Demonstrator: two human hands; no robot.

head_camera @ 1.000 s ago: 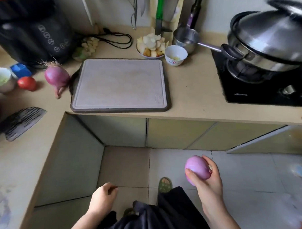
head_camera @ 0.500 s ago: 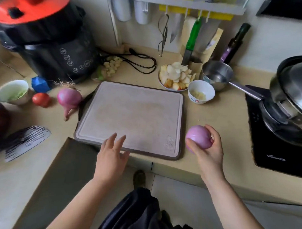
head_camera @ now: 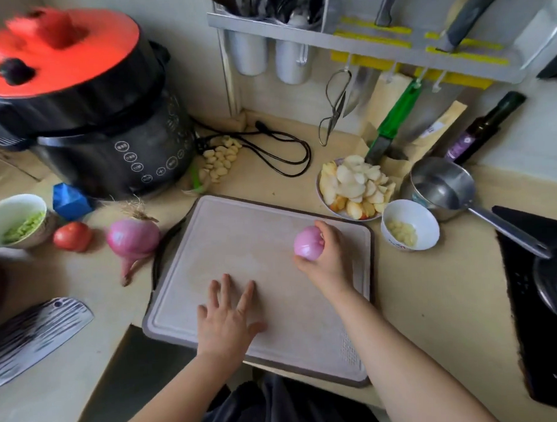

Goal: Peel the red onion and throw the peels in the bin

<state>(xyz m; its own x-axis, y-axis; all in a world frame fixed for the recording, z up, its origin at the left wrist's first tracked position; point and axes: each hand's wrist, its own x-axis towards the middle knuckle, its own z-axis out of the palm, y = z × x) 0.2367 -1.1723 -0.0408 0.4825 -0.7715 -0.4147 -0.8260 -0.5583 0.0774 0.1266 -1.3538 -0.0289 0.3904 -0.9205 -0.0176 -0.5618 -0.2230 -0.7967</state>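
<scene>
My right hand [head_camera: 328, 259] grips a peeled, smooth pink red onion [head_camera: 307, 243] over the right part of the pale cutting board [head_camera: 237, 237]. My left hand [head_camera: 227, 320] lies flat on the board's near half with its fingers spread, holding nothing. A second red onion [head_camera: 133, 238], with skin, roots and stem on, lies on the counter left of the board. No bin and no peels are in view.
A cleaver [head_camera: 35, 336] lies at the near left. A tomato [head_camera: 72, 236], a bowl of greens [head_camera: 15, 220] and a black cooker [head_camera: 87, 104] stand at the left. A plate of apple slices [head_camera: 355, 186], a small white bowl [head_camera: 410, 225], a saucepan [head_camera: 440, 186] and the hob [head_camera: 539, 296] fill the right.
Both hands have risen from below the counter to the board. The right hand carried the peeled onion forward over the board; the left hand opened and settled flat on it.
</scene>
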